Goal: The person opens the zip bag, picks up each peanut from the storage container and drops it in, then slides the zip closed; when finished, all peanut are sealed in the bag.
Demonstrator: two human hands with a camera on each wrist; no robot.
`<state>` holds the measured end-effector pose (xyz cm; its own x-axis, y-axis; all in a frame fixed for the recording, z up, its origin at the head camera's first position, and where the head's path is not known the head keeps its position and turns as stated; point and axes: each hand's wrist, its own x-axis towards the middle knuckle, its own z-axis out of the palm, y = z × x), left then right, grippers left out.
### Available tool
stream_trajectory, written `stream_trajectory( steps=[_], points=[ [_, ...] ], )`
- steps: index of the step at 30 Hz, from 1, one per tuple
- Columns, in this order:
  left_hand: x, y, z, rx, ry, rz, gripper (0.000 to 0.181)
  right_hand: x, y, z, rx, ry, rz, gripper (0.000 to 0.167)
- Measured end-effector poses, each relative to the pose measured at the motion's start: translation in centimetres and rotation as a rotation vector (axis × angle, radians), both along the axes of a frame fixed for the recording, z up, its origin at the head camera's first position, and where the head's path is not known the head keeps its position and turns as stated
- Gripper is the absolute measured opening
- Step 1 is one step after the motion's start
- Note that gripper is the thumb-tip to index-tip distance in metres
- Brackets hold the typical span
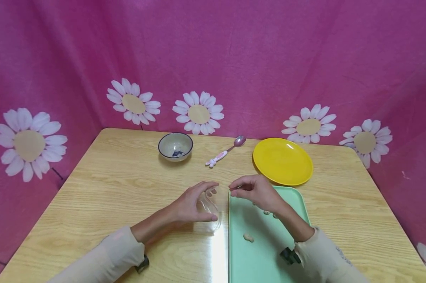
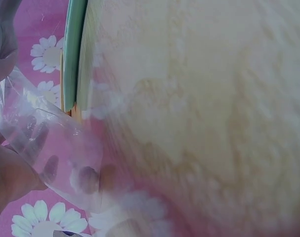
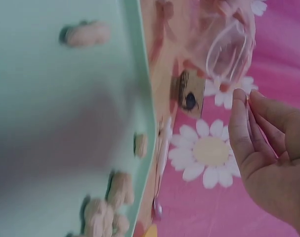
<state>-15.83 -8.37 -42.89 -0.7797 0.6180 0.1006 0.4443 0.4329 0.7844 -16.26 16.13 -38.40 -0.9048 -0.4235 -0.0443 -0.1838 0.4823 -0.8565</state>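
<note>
My left hand (image 1: 189, 204) holds a clear, thin plastic bag or wrap (image 1: 208, 204) over the table, thumb and fingers curved around it. In the right wrist view the clear plastic (image 3: 229, 52) shows an oval opening. My right hand (image 1: 256, 192) is near that opening, above the tray's far left corner, with thumb and fingertips nearly meeting. Whether anything small is between them cannot be made out. Beneath the right arm, a pale green tray (image 1: 242, 259) carries several peanuts; a single peanut (image 1: 248, 237) lies apart on it. More peanuts (image 3: 98, 217) cluster near its far edge.
Toward the back of the wooden table (image 1: 128, 177) stand a small bowl (image 1: 175, 147) with a dark rim and a spoon (image 1: 221, 153) with a rabbit handle. A yellow plate (image 1: 282, 161) touches or nearly touches the tray's far edge. Pink cloth (image 1: 234, 59) with daisies surrounds the table.
</note>
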Motion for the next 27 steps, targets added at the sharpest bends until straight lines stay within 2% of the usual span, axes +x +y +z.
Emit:
stream_trajectory(
  steps=[6,10,19,22,27],
  points=[
    [-0.1,0.1,0.1,-0.013,-0.023,-0.002,0.084,-0.4,2.5,-0.3,0.005,0.006,-0.071,0.024],
    [-0.1,0.1,0.3,-0.025,-0.032,0.004,0.084,-0.9,4.4,-0.6,0.044,0.028,-0.113,0.024],
    [-0.1,0.0,0.3,-0.034,-0.031,0.025,0.084,-2.4,7.2,-1.2,0.240,0.031,-0.150,0.020],
    [-0.1,0.0,0.2,-0.029,-0.018,0.020,0.083,-2.5,7.7,-1.6,0.309,0.015,-0.192,0.017],
    [-0.1,0.1,0.2,-0.029,-0.007,0.015,0.083,-2.4,8.1,-2.3,0.402,-0.064,-0.274,0.014]
  ],
)
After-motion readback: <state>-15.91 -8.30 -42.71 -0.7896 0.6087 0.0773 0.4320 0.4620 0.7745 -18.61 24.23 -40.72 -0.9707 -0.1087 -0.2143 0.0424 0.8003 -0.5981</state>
